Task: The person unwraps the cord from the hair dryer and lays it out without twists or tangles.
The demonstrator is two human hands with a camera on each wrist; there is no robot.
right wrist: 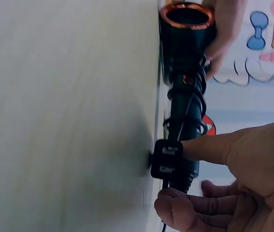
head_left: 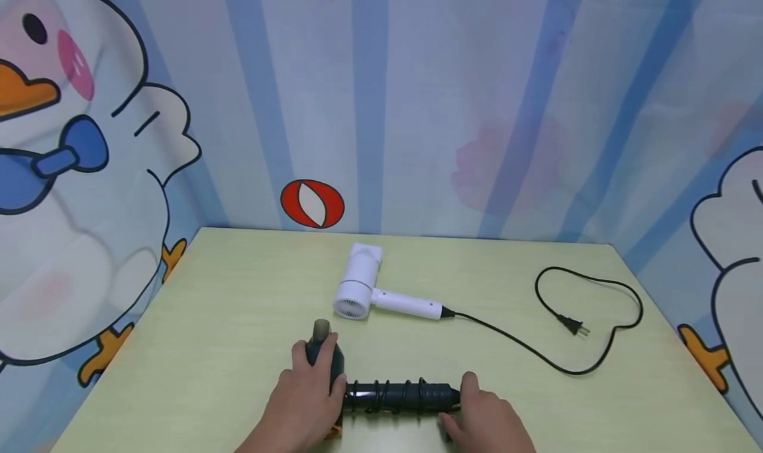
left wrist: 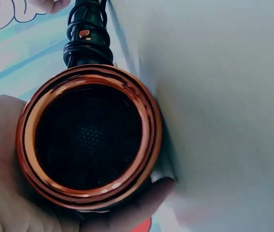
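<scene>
A dark hair dryer (head_left: 396, 397) with a copper-coloured rim (left wrist: 152, 140) lies low over the table in front of me. Its black cord winds in several loops round the handle. My left hand (head_left: 306, 397) grips the barrel from above, fingers wrapped toward the nozzle (head_left: 321, 328). At the handle's far end, my right hand (head_left: 491, 418) has its thumb against the black two-prong plug (right wrist: 166, 159), with the other fingers curled by the handle's tip. A white hair dryer (head_left: 359, 281) rests on the table beyond, touched by neither hand.
From the white dryer's handle a black cord (head_left: 524, 342) runs right and loops back, ending in a plug (head_left: 571, 323). The pale table (head_left: 238, 287) meets a striped blue cloth backdrop (head_left: 411, 108) with cartoon ducks at its back edge.
</scene>
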